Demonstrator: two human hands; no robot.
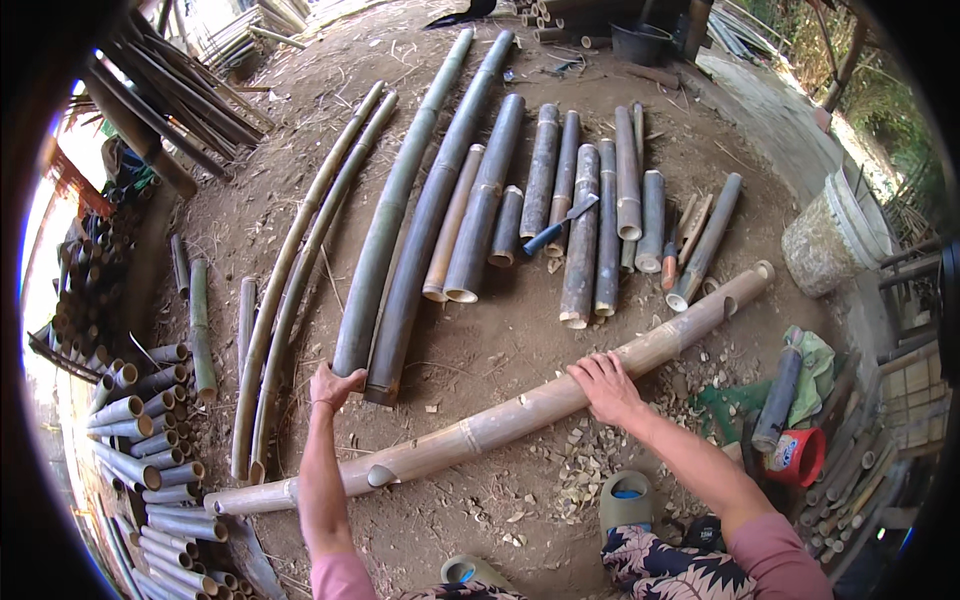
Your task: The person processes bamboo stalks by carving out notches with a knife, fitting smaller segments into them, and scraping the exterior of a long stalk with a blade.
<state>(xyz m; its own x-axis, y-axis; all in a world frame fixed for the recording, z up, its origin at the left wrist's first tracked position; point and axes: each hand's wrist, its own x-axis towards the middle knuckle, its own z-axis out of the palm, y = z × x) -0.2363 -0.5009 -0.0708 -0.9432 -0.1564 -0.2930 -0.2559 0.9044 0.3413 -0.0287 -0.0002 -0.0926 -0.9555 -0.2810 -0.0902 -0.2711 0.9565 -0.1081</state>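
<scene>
My left hand (335,386) is closed around the near end of a long green bamboo pole (408,220), fingers and thumb at its cut edge. A darker bamboo pole (440,210) lies right beside that one. My right hand (607,388) curls over the top of a thick tan bamboo pole (530,408), which runs slantwise across the ground in front of me and passes under my left forearm. Openings are cut into this tan pole near both ends. Farther off, a blue-handled knife (545,238) rests across several short bamboo pieces (580,250).
Two thin bamboo poles (325,220) lie at left, beside stacked bamboo tubes (165,440). A dirty white bucket (828,240) stands at right. Below it are a red container (797,456) and a green cloth (812,375). Wood chips (585,465) litter the ground near my sandals (627,500).
</scene>
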